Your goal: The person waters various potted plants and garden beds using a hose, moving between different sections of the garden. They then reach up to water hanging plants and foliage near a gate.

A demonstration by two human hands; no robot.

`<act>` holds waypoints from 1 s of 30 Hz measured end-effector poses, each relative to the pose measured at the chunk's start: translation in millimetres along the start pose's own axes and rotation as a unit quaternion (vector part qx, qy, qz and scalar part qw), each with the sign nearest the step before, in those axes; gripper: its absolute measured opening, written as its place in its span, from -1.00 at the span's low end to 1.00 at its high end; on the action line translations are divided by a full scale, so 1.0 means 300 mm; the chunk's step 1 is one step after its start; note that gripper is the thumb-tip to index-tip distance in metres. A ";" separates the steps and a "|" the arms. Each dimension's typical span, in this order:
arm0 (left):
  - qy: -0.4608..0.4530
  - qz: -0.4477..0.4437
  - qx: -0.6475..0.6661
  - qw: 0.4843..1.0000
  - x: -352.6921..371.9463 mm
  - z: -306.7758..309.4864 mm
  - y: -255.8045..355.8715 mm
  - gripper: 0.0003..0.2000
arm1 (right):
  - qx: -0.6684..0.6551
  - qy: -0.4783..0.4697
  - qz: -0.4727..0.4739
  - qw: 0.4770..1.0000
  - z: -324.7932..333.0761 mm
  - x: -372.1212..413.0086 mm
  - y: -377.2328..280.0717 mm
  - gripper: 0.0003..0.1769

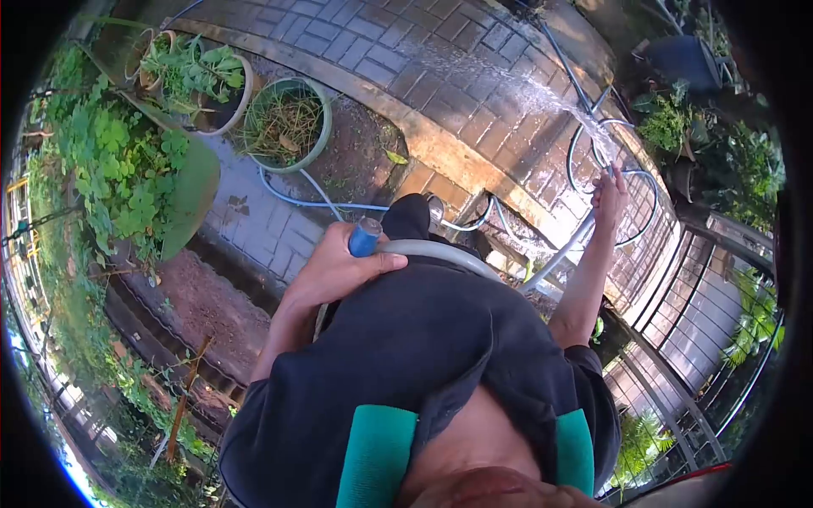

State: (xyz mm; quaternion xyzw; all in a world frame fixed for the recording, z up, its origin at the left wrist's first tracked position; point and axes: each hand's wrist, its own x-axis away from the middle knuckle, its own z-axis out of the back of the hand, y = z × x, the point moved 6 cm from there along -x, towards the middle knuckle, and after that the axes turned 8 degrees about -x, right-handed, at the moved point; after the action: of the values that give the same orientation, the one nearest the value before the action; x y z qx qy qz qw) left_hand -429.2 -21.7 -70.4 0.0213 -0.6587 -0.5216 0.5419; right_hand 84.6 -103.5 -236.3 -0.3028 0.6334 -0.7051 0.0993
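My left hand is closed in front of my dark shirt. A short blue cylinder with a greyish end sticks up out of its grip; its exact kind I cannot make out. Beside the thumb, a grey hose runs out across my front. Out to the right, my right hand grips the hose near its outlet, with a finger near the mouth. Water sprays from there in a fan over the paving. A pale stretch of hose drops below that hand.
Green pot and other potted plants stand at the upper left. Blue hose loops over the ground, with more coils by the right-hand edge. A kerb borders the wet brick paving. Metal railing is at right.
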 end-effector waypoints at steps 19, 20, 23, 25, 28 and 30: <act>-0.021 -0.119 -0.018 0.993 -0.680 0.006 0.783 -0.66 | 0.115 -0.070 0.126 0.983 -0.339 -0.918 -0.423 -0.55; 0.006 -0.123 0.002 0.992 -0.697 0.024 0.779 -0.65 | 0.122 -0.100 0.222 0.962 -0.308 -1.059 -0.375 -0.54; 0.060 -0.104 0.005 0.993 -0.707 0.044 0.794 -0.61 | 0.012 -0.014 0.055 0.998 -0.380 -1.117 -0.444 -0.45; 0.121 -0.102 0.060 0.986 -0.690 0.059 0.804 -0.63 | -0.009 0.013 0.015 1.000 -0.458 -1.158 -0.446 -0.43; 0.193 -0.082 0.106 0.972 -0.681 0.064 0.781 -0.62 | 0.021 -0.044 0.000 0.999 -0.594 -1.340 -0.405 -0.45; 0.231 -0.062 0.127 0.963 -0.682 0.039 0.758 -0.61 | 0.073 -0.123 0.013 0.990 -0.717 -1.430 -0.363 -0.44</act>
State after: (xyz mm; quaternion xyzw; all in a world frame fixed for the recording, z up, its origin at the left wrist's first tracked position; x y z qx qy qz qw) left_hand -231.3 210.9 -48.9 0.2511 -0.5740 -0.4471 0.6384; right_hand 334.0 319.6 -264.8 -0.3708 0.5674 -0.7055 0.2071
